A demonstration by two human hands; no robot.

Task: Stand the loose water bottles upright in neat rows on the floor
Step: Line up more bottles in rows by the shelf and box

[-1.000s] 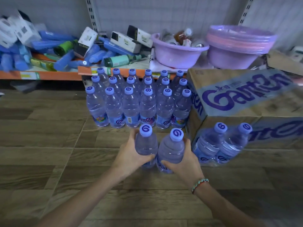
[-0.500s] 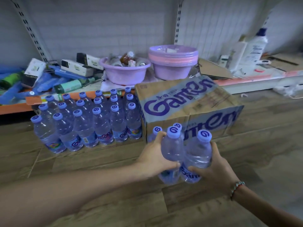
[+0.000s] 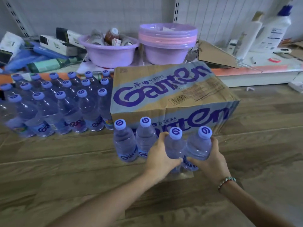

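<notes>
I hold two clear water bottles with purple caps upright, low over the wooden floor (image 3: 65,174). My left hand (image 3: 159,157) grips the left bottle (image 3: 174,145). My right hand (image 3: 209,163) grips the right bottle (image 3: 199,145). Just left of them two more bottles, one (image 3: 125,143) beside the other (image 3: 145,136), stand upright against the front of the cardboard box (image 3: 172,95). A block of several upright bottles in neat rows (image 3: 57,104) stands on the floor left of the box.
The printed box sits on the floor right behind my hands. A low shelf (image 3: 255,72) behind it carries purple basins (image 3: 167,45), cartons and white bottles (image 3: 270,31). Bare wooden floor stretches to the left front and to the right.
Both hands have carried their bottles from in front of the bottle block to the right, to the front of the box beside the two standing bottles. The view turned right with them.
</notes>
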